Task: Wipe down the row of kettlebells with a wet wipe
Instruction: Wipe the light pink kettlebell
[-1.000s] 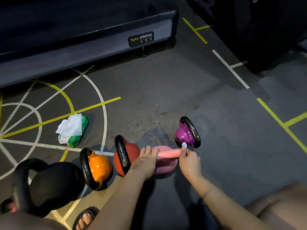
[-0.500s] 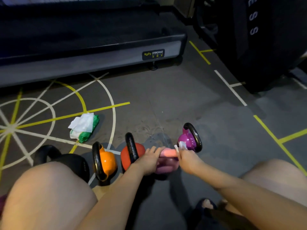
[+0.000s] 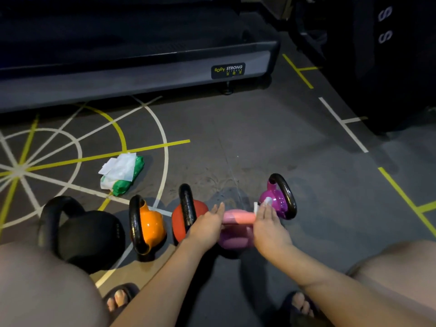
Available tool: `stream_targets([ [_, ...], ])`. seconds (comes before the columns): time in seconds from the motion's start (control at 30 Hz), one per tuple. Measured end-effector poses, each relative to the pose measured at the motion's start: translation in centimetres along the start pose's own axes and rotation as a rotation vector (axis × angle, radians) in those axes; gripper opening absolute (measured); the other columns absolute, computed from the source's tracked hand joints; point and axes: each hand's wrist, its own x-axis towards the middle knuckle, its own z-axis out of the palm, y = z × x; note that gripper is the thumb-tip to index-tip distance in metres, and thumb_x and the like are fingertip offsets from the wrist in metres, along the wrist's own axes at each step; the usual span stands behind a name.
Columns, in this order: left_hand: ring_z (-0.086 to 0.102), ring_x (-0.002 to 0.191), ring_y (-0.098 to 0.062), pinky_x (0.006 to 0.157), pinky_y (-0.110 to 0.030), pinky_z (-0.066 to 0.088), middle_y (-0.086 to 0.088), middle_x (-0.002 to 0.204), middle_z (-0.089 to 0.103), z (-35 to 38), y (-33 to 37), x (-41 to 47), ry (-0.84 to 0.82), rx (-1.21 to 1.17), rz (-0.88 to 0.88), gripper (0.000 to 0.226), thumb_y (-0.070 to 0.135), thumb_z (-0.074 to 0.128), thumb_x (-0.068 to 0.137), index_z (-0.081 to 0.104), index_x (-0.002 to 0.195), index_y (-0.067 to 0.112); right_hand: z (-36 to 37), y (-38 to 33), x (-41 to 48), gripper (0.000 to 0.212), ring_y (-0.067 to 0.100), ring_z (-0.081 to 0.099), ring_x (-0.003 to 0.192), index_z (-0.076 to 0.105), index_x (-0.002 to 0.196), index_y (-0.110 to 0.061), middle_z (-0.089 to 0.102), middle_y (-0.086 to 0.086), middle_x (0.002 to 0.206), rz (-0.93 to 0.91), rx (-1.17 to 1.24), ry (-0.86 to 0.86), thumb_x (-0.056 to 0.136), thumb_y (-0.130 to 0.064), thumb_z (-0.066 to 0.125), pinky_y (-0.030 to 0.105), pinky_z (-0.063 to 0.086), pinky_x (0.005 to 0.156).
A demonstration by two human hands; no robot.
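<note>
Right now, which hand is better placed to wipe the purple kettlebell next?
Right hand: it holds the wet wipe beside the purple kettlebell. The left hand rests on the pink kettlebell handle, farther away, without a wipe.

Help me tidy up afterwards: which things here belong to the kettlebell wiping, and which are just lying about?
Job: wet wipe, right hand, left hand, pink kettlebell, purple kettlebell, red kettlebell, orange kettlebell, black kettlebell, wipe pack.
Lying about: treadmill, dark machine at right.
</note>
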Motion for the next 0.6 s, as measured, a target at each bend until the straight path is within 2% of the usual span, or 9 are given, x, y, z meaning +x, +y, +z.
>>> stream_targets([
  [0.07, 0.037, 0.147, -0.03, 0.117, -0.04, 0.034, -0.017, 0.165, 0.026, 0.0, -0.2, 0.2, 0.004, -0.006, 0.011, 0.069, 0.012, 0.05, 0.101, 0.017, 0.161, 0.008, 1.2, -0.1, 0.3, 0.076, 0.051, 0.045, 0.132, 0.036, 0.14, 0.02, 0.033, 0.044, 0.144, -0.006, -0.049, -0.081, 0.081, -0.015, 0.07, 0.048, 0.048, 0.104],
  [0.13, 0.035, 0.148, -0.028, 0.118, -0.04, 0.033, -0.017, 0.164, 0.026, 0.2, -0.4, 0.3, 0.007, -0.016, 0.023, 0.071, 0.01, 0.051, 0.099, 0.017, 0.161, 0.009, 1.5, -1.5, -0.7, 0.063, 0.054, 0.046, 0.13, 0.044, 0.136, 0.018, 0.044, 0.043, 0.138, -0.154, -0.081, -0.026, 0.081, -0.012, 0.044, 0.055, 0.047, 0.103],
  [0.2, 0.033, 0.149, -0.025, 0.119, -0.039, 0.032, -0.015, 0.165, 0.027, 0.2, -0.3, 0.1, 0.032, -0.05, 0.029, 0.072, 0.007, 0.052, 0.098, 0.018, 0.161, 0.011, 1.2, -2.9, -2.2, 0.072, 0.048, 0.045, 0.134, 0.051, 0.136, 0.013, 0.044, 0.037, 0.142, -0.279, -0.077, -0.037, 0.074, -0.014, 0.025, 0.055, 0.04, 0.108],
  [0.23, 0.034, 0.149, -0.024, 0.119, -0.038, 0.032, -0.014, 0.165, 0.027, 0.2, -0.2, -0.1, 0.045, -0.083, 0.023, 0.074, 0.006, 0.052, 0.097, 0.017, 0.162, 0.013, 0.7, -3.3, -2.7, 0.072, 0.046, 0.04, 0.138, 0.047, 0.139, 0.012, 0.036, 0.035, 0.148, -0.3, -0.063, -0.023, 0.076, -0.014, 0.025, 0.051, 0.033, 0.111],
  [0.3, 0.043, 0.143, -0.027, 0.115, -0.037, 0.037, -0.012, 0.163, 0.032, 0.0, 0.2, -0.5, 0.065, -0.15, -0.002, 0.078, 0.007, 0.054, 0.097, 0.012, 0.163, 0.017, -0.4, -2.5, -2.4, 0.072, 0.042, 0.009, 0.151, 0.011, 0.153, 0.01, -0.002, 0.027, 0.161, -0.261, -0.031, 0.026, 0.091, -0.019, 0.034, 0.048, 0.011, 0.121],
  [0.37, 0.056, 0.128, -0.031, 0.105, -0.038, 0.044, -0.012, 0.157, 0.042, -0.2, 0.6, -0.8, 0.078, -0.159, -0.02, 0.085, 0.008, 0.056, 0.097, 0.004, 0.163, 0.021, -1.9, -1.2, -1.6, 0.092, 0.035, -0.009, 0.152, -0.016, 0.152, 0.006, -0.019, 0.022, 0.162, -0.088, -0.013, -0.105, 0.097, -0.033, 0.046, 0.046, -0.001, 0.124],
  [0.47, 0.064, 0.112, -0.032, 0.094, -0.04, 0.047, -0.014, 0.145, 0.054, -0.3, 0.8, -0.7, 0.095, -0.093, -0.019, 0.088, 0.009, 0.054, 0.098, -0.003, 0.163, 0.023, -2.4, -1.0, -1.3, 0.096, 0.035, -0.013, 0.152, -0.019, 0.151, 0.006, -0.021, 0.024, 0.161, -0.047, 0.097, -0.124, 0.096, -0.032, 0.05, 0.045, 0.001, 0.125],
  [0.53, 0.066, 0.104, -0.031, 0.09, -0.041, 0.05, -0.014, 0.137, 0.059, -0.3, 0.7, -0.5, 0.102, -0.088, -0.017, 0.087, 0.009, 0.054, 0.097, -0.002, 0.163, 0.024, -2.0, -2.1, -2.5, 0.096, 0.036, -0.019, 0.15, -0.017, 0.153, 0.002, -0.023, 0.022, 0.161, -0.186, 0.1, -0.107, 0.093, -0.025, 0.053, 0.044, -0.004, 0.124],
  [0.6, 0.066, 0.107, -0.03, 0.092, -0.043, 0.052, -0.012, 0.134, 0.061, -0.2, 0.7, -0.5, 0.101, -0.112, -0.025, 0.081, 0.009, 0.056, 0.096, 0.01, 0.162, 0.023, -1.9, -2.5, -3.1, 0.093, 0.033, -0.015, 0.152, -0.011, 0.156, -0.002, -0.015, 0.018, 0.164, -0.328, 0.079, -0.066, 0.091, -0.02, 0.053, 0.041, -0.005, 0.125],
])
